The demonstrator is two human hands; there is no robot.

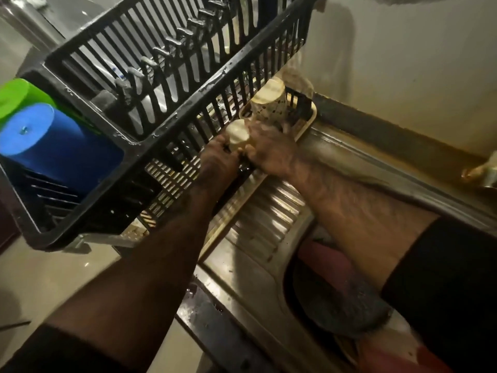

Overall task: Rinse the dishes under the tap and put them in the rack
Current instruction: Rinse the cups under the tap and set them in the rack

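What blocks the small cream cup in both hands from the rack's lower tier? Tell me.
Nothing visible. The small cream cup, held by the left hand and right hand, is already at the black plastic rack, beside an upturned speckled cream mug.

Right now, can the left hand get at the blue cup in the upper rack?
Probably not directly: the left hand is on a cream cup below the black rack, whose rim and slats stand between it and the blue cup.

The single head view looks steeply down, tilted, close over the rack and perhaps the sink's edge.
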